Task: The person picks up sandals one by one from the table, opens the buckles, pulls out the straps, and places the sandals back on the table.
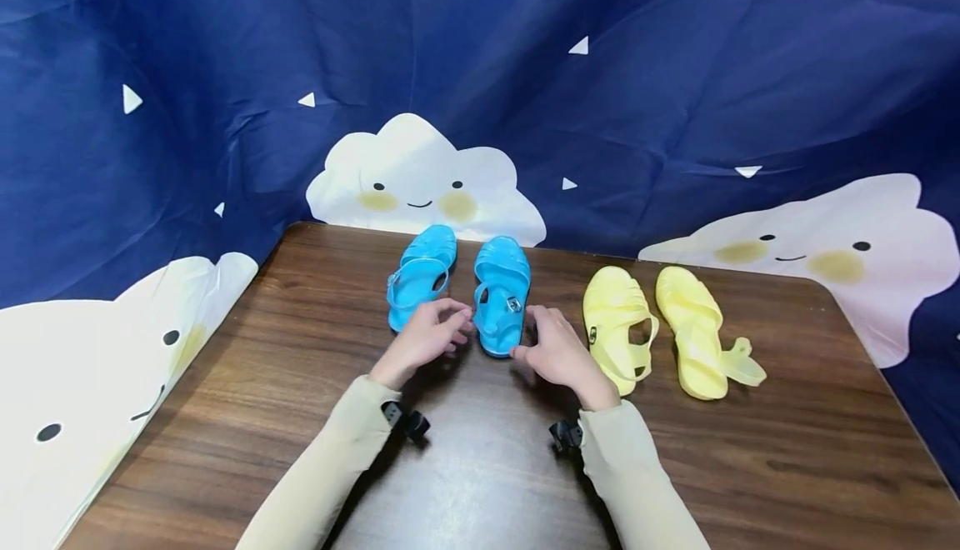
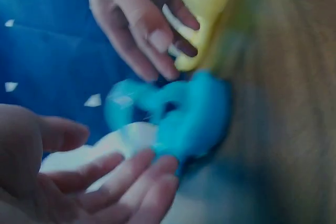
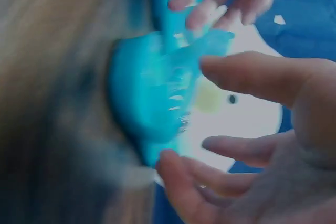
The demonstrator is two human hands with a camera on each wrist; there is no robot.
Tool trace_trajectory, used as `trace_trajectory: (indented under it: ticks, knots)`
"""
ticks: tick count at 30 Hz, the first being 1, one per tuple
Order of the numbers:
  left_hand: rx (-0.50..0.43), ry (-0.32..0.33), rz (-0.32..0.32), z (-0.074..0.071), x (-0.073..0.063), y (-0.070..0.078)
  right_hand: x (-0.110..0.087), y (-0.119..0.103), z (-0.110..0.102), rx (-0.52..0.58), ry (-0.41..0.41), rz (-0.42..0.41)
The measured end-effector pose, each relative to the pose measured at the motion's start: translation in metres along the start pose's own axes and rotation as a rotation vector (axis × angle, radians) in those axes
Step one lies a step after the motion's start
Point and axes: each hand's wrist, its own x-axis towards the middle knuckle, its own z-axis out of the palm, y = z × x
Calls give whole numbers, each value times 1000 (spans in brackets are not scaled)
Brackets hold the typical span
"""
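Two blue jelly sandals stand at the back middle of the table, toes toward the cloth. My left hand (image 1: 433, 335) is between them at the heel end, fingers loosely spread beside the right-hand blue sandal (image 1: 497, 310). It overlaps the heel of the left-hand blue sandal (image 1: 411, 288) in the head view. On the other side, my right hand (image 1: 558, 352) has its fingertips right by the right-hand sandal's heel and side. That sandal's strap and buckle (image 1: 513, 304) lie over its footbed. Both wrist views are blurred, with relaxed fingers around the blue sandal (image 3: 149, 87).
To the right stand a yellow sandal (image 1: 609, 308) with its strap looped and another yellow sandal (image 1: 690, 333) with its strap splayed outward. The brown wooden table (image 1: 810, 450) ends at a navy cloth (image 1: 637, 117) printed with white clouds.
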Motion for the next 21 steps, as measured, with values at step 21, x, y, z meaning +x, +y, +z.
trace_trajectory:
  ticks: [21]
  knots:
    - [-234, 312, -226, -95, 12, -40, 21, -64, 67, 647, -92, -69]
